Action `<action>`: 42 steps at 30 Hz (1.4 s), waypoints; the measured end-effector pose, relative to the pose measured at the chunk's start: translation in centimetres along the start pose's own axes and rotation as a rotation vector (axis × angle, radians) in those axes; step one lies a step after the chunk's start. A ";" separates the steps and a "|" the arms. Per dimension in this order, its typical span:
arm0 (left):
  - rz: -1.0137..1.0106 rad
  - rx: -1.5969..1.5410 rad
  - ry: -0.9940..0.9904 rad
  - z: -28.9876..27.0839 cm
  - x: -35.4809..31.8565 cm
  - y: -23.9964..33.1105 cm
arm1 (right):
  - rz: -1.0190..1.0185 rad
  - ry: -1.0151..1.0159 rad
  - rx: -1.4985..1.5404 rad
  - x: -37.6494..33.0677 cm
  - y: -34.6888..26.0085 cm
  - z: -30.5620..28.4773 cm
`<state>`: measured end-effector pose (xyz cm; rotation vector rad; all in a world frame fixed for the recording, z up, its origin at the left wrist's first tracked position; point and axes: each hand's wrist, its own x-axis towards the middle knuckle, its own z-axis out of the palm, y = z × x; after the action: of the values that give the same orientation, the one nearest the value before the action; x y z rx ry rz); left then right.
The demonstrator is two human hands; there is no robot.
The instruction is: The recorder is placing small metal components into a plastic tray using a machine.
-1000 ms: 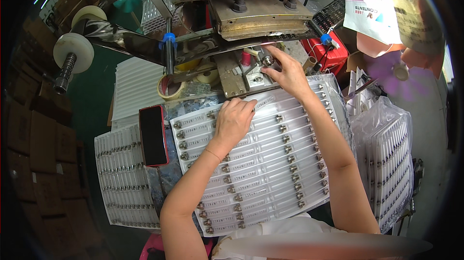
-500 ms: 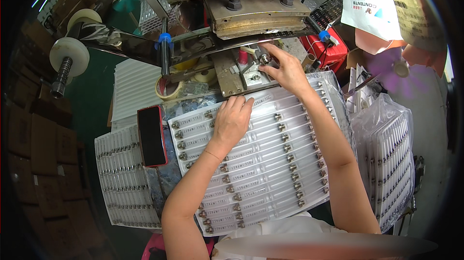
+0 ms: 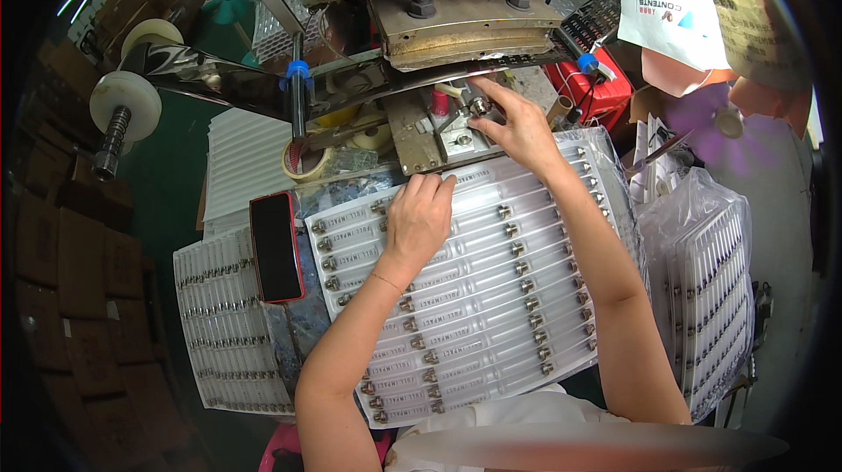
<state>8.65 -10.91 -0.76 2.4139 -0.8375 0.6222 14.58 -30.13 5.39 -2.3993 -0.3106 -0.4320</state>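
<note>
Little has shifted: the right hand [image 3: 517, 125] is kept at the grey metal press fixture [image 3: 456, 134], fingers pinched on a small silver fitting [image 3: 480, 106] (partly hidden), while the left hand [image 3: 419, 218] is still laid flat, fingers together, on the clear plastic blister tray [image 3: 491, 296].

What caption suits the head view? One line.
Right hand sets a metal fitting in the press; left hand rests on blister sheet.

a red-cased phone [image 3: 276, 246] is lying screen-up at the left, overlapping a second blister sheet [image 3: 230, 323] of small metal parts. a roll of tape [image 3: 304, 159] is sitting just beyond it. a white spool [image 3: 127, 106] is hanging at far left, a red box [image 3: 598, 90] is sitting upper right, and bagged sheets [image 3: 710, 288] are stacking up at the right.
</note>
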 end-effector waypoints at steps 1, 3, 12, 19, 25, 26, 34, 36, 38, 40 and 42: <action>-0.004 0.007 0.003 0.1 -0.1 0.0 | 0.006 -0.007 0.004 0.0 0.0 0.0; -0.009 0.013 0.006 0.1 -0.1 0.0 | 0.008 -0.014 0.001 0.0 -0.2 -0.1; 0.011 -0.011 0.010 -0.2 -0.1 0.2 | -0.062 0.053 -0.026 -2.0 0.4 -1.9; -0.027 -0.170 0.032 -1.9 -0.4 0.2 | -0.299 -0.179 -0.095 -8.6 0.7 -2.6; -0.021 -0.114 -0.011 -6.1 -3.4 2.3 | -0.536 -0.227 -0.262 -10.0 1.9 -0.6; -0.040 -0.110 -0.035 -7.0 -3.9 2.6 | -0.420 -0.247 -0.163 -10.2 1.5 -1.1; -0.569 -0.644 -0.131 -9.3 -4.1 5.5 | -0.098 -0.354 0.691 -10.6 -4.4 -3.8; -0.605 -0.961 -0.173 -8.7 -3.2 5.4 | -0.060 -0.372 0.773 -10.5 -4.8 -4.5; -0.539 -0.803 -0.169 -8.9 -2.3 5.9 | -0.060 -0.356 0.804 -10.5 -4.0 -4.9; -0.483 -0.708 -0.148 -8.5 -1.4 6.3 | -0.105 -0.350 0.856 -10.5 -2.6 -5.3; -0.502 -0.833 -0.233 -7.5 -0.1 6.1 | -0.089 -0.348 0.803 -10.5 -2.0 -6.6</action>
<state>2.63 -10.61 6.83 1.8052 -0.4093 -0.1906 2.80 -34.06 7.27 -1.6568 -0.6138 0.0846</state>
